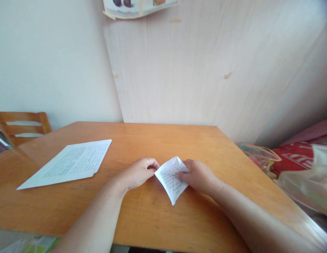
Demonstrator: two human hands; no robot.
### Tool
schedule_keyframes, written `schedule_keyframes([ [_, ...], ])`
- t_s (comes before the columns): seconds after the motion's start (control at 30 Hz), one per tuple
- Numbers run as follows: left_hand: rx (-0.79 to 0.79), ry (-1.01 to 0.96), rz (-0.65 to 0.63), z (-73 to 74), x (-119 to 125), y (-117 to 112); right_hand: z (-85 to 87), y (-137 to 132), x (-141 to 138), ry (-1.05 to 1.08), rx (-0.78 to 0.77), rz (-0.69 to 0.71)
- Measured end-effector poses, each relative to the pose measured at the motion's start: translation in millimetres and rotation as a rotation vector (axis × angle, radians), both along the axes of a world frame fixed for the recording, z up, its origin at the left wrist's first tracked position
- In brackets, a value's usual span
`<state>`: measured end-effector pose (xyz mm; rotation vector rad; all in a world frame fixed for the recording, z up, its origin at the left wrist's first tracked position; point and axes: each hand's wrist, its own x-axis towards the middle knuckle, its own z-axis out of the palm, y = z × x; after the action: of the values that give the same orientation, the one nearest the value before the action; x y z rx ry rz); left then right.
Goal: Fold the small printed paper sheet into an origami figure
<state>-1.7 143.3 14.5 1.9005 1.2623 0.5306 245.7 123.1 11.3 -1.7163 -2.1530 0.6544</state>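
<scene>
With the dial centred on the folded paper (pixel 167 177) and twelve pointing away from the person, the left hand (pixel 140 172) is at nine o'clock and the right hand (pixel 202 176) at three. The folded paper, white with rows of dark print, is a kite-like diamond held over the near half of the worktop (pixel 158 140). One corner points to twelve, another to six, and a crease runs down between them.

The right hand's grip is closed on the paper's three o'clock side, the thumb lying flat across the printed face and the other fingers behind. The left hand's thumb and forefinger are curled together at the nine o'clock corner; I cannot tell whether that grip pinches the paper or only sits against it.

Between nine and ten o'clock, well apart from the hands, printed sheets (pixel 77 161) lie flat on the worktop, with a small step along their near edge. Farther out, near ten, a wooden chair (pixel 25 128) stands beyond the worktop's edge. At twelve rises a pale wood-grain panel (pixel 168 73), and a picture (pixel 141 10) hangs high on it, cut off by the top of the view. Just before three, past the worktop's edge, is a red bag (pixel 290 159).
</scene>
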Motion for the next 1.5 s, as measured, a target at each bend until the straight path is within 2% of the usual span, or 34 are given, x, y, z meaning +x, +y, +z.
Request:
schedule_keyframes([
  [0.2,0.007,-0.002,-0.042,-0.8,3.7,-1.6,-1.2,0.3,0.2,-0.009,0.028,0.011],
  [0.53,0.032,0.042,-0.128,9.1,2.8,-6.2,0.9,-0.8,-1.2,-0.01,0.012,0.011],
  [0.8,0.076,0.041,-0.144,2.7,3.3,-4.3,1.1,-1.9,-2.4,-0.035,0.037,0.017],
  [1.17,0.174,0.147,-0.077,-10.4,10.4,1.4,2.0,-2.9,-3.8,-0.067,0.049,0.008],
  [1.5,0.243,0.188,-0.035,-9.8,15.8,-0.3,-0.1,-1.6,-4.6,-0.092,0.066,-0.008],
])
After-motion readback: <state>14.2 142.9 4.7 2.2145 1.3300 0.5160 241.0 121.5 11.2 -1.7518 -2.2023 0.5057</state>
